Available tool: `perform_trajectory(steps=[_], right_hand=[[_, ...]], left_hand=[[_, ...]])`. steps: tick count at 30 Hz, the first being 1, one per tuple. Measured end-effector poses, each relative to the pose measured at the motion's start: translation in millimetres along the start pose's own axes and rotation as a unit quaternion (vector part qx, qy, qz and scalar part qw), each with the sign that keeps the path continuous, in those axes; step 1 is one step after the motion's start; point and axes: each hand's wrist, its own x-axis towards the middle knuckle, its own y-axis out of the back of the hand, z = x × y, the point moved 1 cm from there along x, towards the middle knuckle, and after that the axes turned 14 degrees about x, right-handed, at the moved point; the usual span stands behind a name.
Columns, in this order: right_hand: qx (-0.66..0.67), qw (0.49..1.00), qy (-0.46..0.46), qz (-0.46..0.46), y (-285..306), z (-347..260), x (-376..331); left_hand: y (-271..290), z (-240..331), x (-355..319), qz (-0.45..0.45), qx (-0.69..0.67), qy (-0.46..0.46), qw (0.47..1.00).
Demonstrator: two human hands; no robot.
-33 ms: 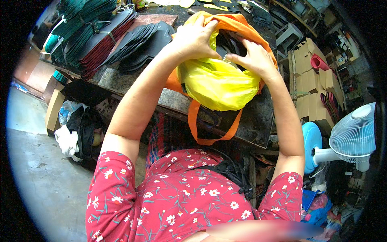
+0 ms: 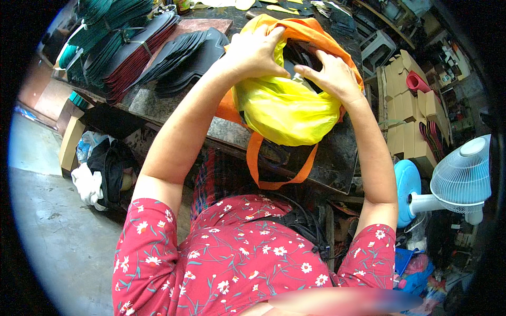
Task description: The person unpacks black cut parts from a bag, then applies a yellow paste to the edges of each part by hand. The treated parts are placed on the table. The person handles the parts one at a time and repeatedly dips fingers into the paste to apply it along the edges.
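A yellow plastic bag [image 2: 290, 113] sits inside an orange cloth bag [image 2: 311, 29] on the dark worktable. Its mouth gapes toward the far side, with dark contents in it that I cannot make out. My left hand [image 2: 256, 55] lies over the left side of the mouth, fingers spread on the orange rim and thumb by the yellow edge. Across from it, my right hand [image 2: 334, 79] rests at the right side, thumb stretched out and fingers reaching along the inner rim. Below the yellow bulge hangs an orange strap [image 2: 282, 185] over the table's front edge.
Stacks of dark cut sheets [image 2: 182, 58] and green bundles [image 2: 108, 45] lie left on the table. Cardboard boxes [image 2: 403, 108] stand to the right, with a blue and white fan [image 2: 461, 174] nearer. A black bag [image 2: 108, 171] is on the left floor.
The yellow bag's front bulge has shifted very slightly downward and to the right. Both hands stay almost in the same place.
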Motion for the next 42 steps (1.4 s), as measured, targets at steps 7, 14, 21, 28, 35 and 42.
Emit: perform_trajectory(steps=[7, 14, 21, 28, 35, 42], right_hand=[[-0.056, 0.998, -0.014, 0.007, -6.9, 8.0, 25.4], [0.008, 0.996, -0.054, 0.073, 31.1, 37.5, 1.3], [-0.054, 0.998, 0.000, 0.040, 23.6, 40.8, -35.9], [0.031, 0.994, -0.038, 0.099, 14.0, 47.2, 2.1], [0.136, 0.988, 0.034, -0.063, 9.4, 44.4, 28.8], [-0.024, 0.991, -0.043, -0.125, 22.6, 40.3, 3.5]], left_hand=[[-10.7, 18.6, -22.5, 0.040, 0.044, 0.048, 0.997], [-6.7, 20.8, -32.6, 0.080, 0.020, 0.046, 0.996], [6.1, 45.6, -50.9, 0.083, 0.016, 0.021, 0.996], [13.4, 43.4, -36.5, 0.054, 0.005, 0.034, 0.998], [1.5, 37.9, -9.3, 0.072, 0.086, 0.067, 0.991], [-16.3, 31.1, -0.1, 0.012, -0.018, 0.038, 0.999]])
